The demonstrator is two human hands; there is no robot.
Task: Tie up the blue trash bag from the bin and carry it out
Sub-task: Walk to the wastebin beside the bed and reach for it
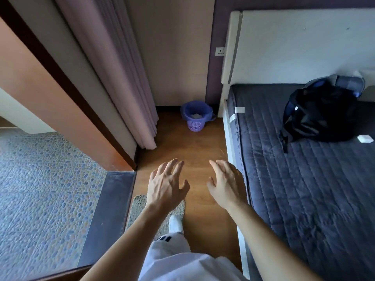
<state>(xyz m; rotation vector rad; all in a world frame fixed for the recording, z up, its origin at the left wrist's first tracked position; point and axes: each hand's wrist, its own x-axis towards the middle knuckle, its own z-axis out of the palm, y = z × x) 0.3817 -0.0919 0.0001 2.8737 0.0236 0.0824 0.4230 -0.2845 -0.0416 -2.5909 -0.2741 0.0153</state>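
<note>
Blue trash bag (195, 110) in bin (195, 124), hands apart

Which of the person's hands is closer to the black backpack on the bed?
Right. The right hand hovers open beside the bed edge, with the black backpack farther up and to its right. The left hand hovers open over the floor, farther away on the curtain side.

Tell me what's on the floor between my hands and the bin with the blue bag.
Nothing: the head view shows only bare wooden floor between the left hand and right hand and the bin. Curtain and bed flank it.
</note>
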